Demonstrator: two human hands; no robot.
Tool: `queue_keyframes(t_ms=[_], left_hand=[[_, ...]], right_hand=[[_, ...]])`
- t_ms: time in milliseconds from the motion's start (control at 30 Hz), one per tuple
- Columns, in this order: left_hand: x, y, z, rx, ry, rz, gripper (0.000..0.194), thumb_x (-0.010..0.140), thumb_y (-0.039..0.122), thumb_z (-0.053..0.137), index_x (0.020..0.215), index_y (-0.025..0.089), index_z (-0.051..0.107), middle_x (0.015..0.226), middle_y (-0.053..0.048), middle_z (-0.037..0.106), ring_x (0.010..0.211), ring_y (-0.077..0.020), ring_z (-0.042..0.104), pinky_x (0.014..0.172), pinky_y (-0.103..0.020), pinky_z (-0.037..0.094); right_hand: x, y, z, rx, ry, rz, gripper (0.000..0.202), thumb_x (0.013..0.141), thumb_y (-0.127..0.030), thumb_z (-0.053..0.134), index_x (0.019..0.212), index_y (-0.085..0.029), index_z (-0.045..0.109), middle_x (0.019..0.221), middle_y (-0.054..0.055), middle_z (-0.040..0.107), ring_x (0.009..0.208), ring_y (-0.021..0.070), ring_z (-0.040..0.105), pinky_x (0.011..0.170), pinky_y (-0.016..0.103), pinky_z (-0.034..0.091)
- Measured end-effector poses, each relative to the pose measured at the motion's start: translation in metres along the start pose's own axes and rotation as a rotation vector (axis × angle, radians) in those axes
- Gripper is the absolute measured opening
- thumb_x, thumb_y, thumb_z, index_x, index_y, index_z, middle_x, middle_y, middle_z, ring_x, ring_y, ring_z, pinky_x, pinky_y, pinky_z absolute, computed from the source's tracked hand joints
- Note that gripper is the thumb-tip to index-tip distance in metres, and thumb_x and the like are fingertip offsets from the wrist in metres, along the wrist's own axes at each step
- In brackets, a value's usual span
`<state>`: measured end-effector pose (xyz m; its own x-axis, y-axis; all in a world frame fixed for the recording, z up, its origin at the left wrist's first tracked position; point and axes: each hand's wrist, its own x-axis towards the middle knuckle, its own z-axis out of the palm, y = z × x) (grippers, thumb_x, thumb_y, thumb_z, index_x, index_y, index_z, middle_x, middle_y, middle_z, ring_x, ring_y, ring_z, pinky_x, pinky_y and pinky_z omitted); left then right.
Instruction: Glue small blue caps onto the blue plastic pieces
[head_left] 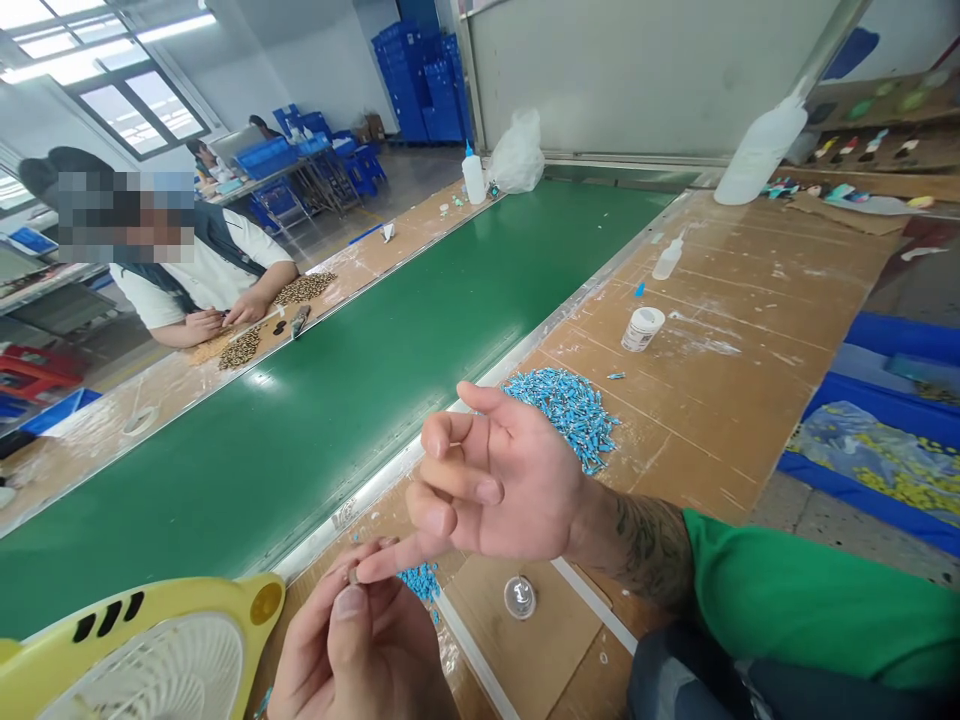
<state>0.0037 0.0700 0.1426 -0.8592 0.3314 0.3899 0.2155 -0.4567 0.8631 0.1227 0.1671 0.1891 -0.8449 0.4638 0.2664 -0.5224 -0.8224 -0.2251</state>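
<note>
We hold a tiny part [352,576] pinched between thumb and fingertips of our left hand [352,640], low in the view; it is too small to tell what it is. Our right hand [487,480] hovers just above it, palm turned toward us, fingers loosely curled, the little finger stretched down to touch the part; this hand grips nothing.

Just beyond the right hand lies a heap of small blue pieces [566,410], and a smaller cluster of blue pieces [420,580] sits beside our left hand. A small clear round cap [519,596] rests on the cardboard nearby. A yellow fan [142,650] crowds the lower left corner. Farther off stand a white jar [642,328], a small squeeze bottle [667,258] and a large white bottle [759,152].

The cardboard-covered bench [750,340] is stained and runs along a green conveyor belt [337,390]. Across the belt another person [187,270] sits over piles of brown parts [304,288]. Blue crates [420,80] are stacked at the back wall.
</note>
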Motion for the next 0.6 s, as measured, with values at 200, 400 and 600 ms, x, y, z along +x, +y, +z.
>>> queue_keyframes(t_ms=[200,400,600], left_hand=[[-0.006,0.0042,0.0034,0.005,-0.015,0.012,0.013,0.074,0.009,0.067,0.078,0.02,0.074,0.077,0.002,0.074,0.068,-0.0134,0.069,0.065,-0.028,0.06],[-0.0026,0.0046,0.0039,-0.018,0.008,0.009,0.011,0.071,0.01,0.068,0.074,0.02,0.073,0.075,0.002,0.074,0.064,-0.0117,0.068,0.062,-0.025,0.058],[-0.0082,0.004,0.0026,0.018,0.021,0.034,0.011,0.073,0.01,0.068,0.075,0.02,0.072,0.075,0.002,0.074,0.065,-0.0127,0.067,0.062,-0.028,0.059]], right_hand=[[-0.0008,-0.0012,-0.0003,0.003,-0.001,0.044,0.051,0.101,-0.045,0.024,0.086,-0.016,0.064,0.05,-0.004,0.05,0.07,0.0171,0.062,0.105,0.067,0.031],[-0.0023,-0.0032,-0.0002,0.023,0.022,0.057,0.053,0.102,-0.045,0.021,0.086,-0.016,0.063,0.05,-0.004,0.049,0.07,0.0163,0.062,0.106,0.066,0.03],[-0.0004,0.0015,-0.0004,0.006,0.084,0.022,0.052,0.101,-0.045,0.022,0.085,-0.017,0.064,0.049,-0.005,0.048,0.065,0.0154,0.059,0.103,0.061,0.035]])
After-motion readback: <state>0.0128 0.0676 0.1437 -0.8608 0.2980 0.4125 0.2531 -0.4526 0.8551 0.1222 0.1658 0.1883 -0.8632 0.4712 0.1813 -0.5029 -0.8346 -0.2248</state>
